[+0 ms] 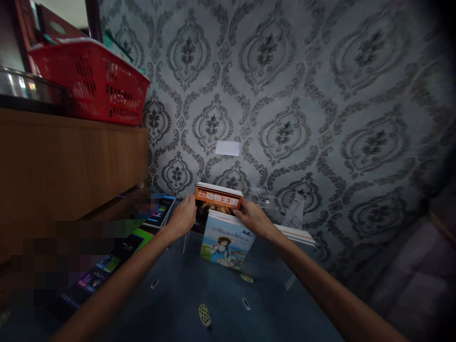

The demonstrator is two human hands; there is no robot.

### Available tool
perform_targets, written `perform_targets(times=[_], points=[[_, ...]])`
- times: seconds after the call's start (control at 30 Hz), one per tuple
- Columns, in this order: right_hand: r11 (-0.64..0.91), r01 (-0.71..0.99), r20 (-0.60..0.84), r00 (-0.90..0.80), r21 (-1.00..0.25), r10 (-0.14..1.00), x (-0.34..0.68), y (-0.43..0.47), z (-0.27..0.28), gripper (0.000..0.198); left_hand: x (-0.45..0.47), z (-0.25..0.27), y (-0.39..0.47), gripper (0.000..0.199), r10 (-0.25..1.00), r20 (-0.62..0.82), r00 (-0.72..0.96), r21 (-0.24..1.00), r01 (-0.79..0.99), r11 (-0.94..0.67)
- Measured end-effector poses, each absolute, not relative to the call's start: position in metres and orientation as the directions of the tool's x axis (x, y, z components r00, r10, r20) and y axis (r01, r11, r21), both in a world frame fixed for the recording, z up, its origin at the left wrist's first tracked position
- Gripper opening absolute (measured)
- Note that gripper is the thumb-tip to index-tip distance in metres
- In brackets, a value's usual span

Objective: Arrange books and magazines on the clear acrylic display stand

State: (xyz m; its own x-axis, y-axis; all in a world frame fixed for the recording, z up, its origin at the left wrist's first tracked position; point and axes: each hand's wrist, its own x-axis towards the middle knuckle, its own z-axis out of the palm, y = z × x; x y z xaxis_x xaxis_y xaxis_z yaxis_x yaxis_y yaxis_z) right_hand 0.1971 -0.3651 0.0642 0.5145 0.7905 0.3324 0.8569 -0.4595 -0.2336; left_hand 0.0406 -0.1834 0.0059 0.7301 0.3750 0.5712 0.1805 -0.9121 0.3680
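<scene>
Both hands hold a stack of books with an orange title band (219,197), upright and leaning slightly back. My left hand (184,214) grips its left edge, fingers closed and partly hidden behind it. At its right edge, my right hand (253,217) pinches the upper side. In front stands a light-blue children's book (228,242) with a drawn girl in a hat, covering the lower part of the orange one. A clear plastic stand (295,211) shows around the books, its outline hard to follow. More books with white and orange edges (294,233) sit to the right.
Dark boxes or books with colourful pictures (101,270) lie along the left. A wooden cabinet (74,161) there carries a red basket (96,80) and a metal basin (28,90). Patterned wallpaper (281,95) rises behind the dark patterned tabletop (178,304).
</scene>
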Motion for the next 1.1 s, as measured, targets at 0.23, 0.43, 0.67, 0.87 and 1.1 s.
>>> perform_targets(times=[0.23, 0.43, 0.67, 0.87, 1.1], points=[[-0.479, 0.846, 0.325, 0.532, -0.232, 0.782, 0.189, -0.362, 0.070, 0.022, 0.037, 0.006, -0.179, 0.025, 0.338, 0.589, 0.734, 0.367, 0.131, -0.921], [-0.430, 0.860, 0.322, 0.503, -0.273, 0.802, 0.186, -0.368, 0.074, 0.023, 0.037, 0.013, -0.178, 0.045, 0.308, 0.689, 0.656, 0.385, 0.029, -0.923], [-0.295, 0.878, 0.451, 0.452, -0.376, 0.770, 0.198, -0.377, 0.097, 0.037, 0.044, 0.027, -0.168, 0.045, 0.327, 0.758, 0.564, 0.444, -0.079, -0.893], [-0.200, 0.951, 0.510, 0.296, -0.236, 0.808, 0.189, -0.355, 0.122, 0.027, 0.041, 0.024, -0.172, 0.037, 0.365, 0.765, 0.531, 0.490, -0.112, -0.864], [-0.261, 0.934, 0.423, 0.345, -0.245, 0.838, 0.192, -0.335, 0.131, 0.020, 0.040, 0.022, -0.179, 0.033, 0.383, 0.768, 0.513, 0.529, -0.172, -0.831]])
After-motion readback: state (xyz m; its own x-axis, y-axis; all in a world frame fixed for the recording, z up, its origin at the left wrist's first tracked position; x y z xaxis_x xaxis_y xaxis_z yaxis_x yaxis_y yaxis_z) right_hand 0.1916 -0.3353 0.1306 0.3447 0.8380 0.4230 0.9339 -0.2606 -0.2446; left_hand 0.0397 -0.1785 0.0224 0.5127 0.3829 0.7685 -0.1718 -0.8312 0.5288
